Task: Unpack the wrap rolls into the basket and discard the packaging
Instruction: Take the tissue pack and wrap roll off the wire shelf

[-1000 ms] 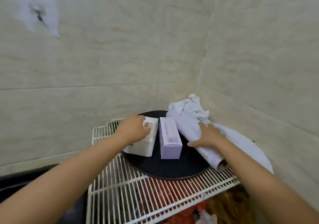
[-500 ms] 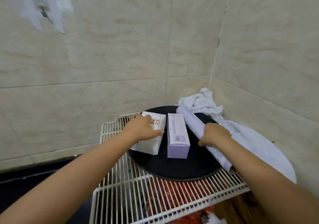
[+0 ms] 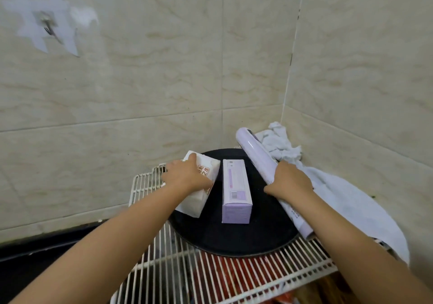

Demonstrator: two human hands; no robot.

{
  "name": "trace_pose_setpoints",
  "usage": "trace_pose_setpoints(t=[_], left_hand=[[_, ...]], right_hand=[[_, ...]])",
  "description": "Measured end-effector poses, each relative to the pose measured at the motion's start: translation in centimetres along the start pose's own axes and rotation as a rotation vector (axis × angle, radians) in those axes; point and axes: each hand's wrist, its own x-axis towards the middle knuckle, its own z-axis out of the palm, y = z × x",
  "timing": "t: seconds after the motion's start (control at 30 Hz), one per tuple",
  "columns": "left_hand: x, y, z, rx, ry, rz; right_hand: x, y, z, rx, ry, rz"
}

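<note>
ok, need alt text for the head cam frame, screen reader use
A person's right hand grips a long lilac wrap roll, far end tilted up, while the left hand rests on a white packet. A lilac box lies between them on a round black tray, which sits on a white wire rack in a tiled corner, beside a crumpled white cloth.

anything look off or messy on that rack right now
A crumpled white cloth is bunched in the wall corner behind the black tray, and the wall hook sits amid peeling tape patches. Otherwise nothing is spilled.
</note>
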Motion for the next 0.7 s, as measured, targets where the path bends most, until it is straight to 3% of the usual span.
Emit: trace_pose_setpoints(t=[0.1, 0.37, 0.57, 0.7], left_hand=[[-0.1, -1.0, -0.7, 0.014, 0.121, 0.026], [-1.3, -9.3, -6.4, -0.355, 0.375, -0.071], [-5.1, -23.6, -8.6, -0.788, 0.423, -0.315], [-8.6, -35.2, -7.7, -0.862, 0.411, -0.468]], right_hand=[[0.0, -1.0, -1.2, 0.048, 0.045, -0.067], [-3.8, -12.1, -2.7, 0.108, 0.111, -0.412], [-8.9, -24.1, 2.3, 0.166, -0.012, -0.629], [-13.6, -32.6, 8.6, 0.144, -0.105, -0.707]])
